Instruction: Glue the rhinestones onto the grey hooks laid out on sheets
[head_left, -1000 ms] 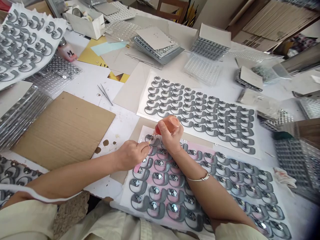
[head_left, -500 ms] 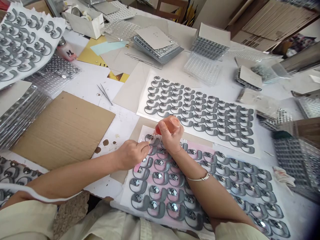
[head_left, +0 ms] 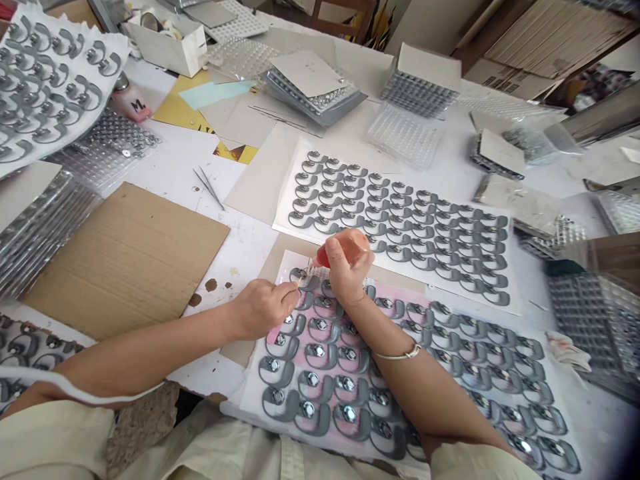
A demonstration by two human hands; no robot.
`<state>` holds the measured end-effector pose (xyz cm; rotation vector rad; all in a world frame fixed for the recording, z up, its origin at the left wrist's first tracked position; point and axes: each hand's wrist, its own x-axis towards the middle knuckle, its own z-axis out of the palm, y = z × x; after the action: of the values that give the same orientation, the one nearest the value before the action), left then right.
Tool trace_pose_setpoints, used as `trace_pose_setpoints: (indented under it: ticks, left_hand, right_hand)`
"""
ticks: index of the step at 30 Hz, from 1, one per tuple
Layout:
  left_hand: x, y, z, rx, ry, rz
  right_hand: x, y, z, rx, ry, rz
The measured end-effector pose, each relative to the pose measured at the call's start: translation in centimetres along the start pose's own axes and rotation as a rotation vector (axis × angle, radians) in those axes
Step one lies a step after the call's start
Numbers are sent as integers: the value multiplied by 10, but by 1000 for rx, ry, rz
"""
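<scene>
My right hand (head_left: 347, 277) is closed around a small soft bottle (head_left: 355, 244) with reddish liquid in it. The bottle is tilted, its narrow tip pointing left and down over the top-left corner of the near sheet (head_left: 254, 380). Pinched in the fingers of my left hand (head_left: 265, 308) is a thin stick (head_left: 299, 283), mostly hidden, with a pale yellow end showing. Just beyond that end lies a grey curved piece with a metal setting (head_left: 301, 274). Rows of similar grey pieces, many with shiny round stones, cover this sheet; my right forearm hides some.
Behind my hands lies a second white sheet (head_left: 283, 219) of grey pieces. Tweezers (head_left: 209, 188) and a brown cardboard sheet (head_left: 125, 260) are to the left. A pink-bottomed bottle (head_left: 131, 100), a white box (head_left: 193, 57) and stacked trays (head_left: 420, 83) stand farther back.
My right hand and the bottle have shifted slightly to the right, so the tip is a little farther from my left fingers. My left hand stays nearly in place.
</scene>
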<state>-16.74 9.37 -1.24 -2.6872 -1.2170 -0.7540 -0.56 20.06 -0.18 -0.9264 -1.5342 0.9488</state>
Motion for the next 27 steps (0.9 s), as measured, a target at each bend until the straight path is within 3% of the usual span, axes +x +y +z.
trace_pose_setpoints:
  ticks: [18, 27]
  left_hand:
    - [0, 1, 0, 2, 12, -17]
    - [3, 1, -2, 34, 66, 10]
  right_hand:
    - [-2, 1, 0, -72, -59, -41]
    - [-1, 6, -2, -174, -52, -155]
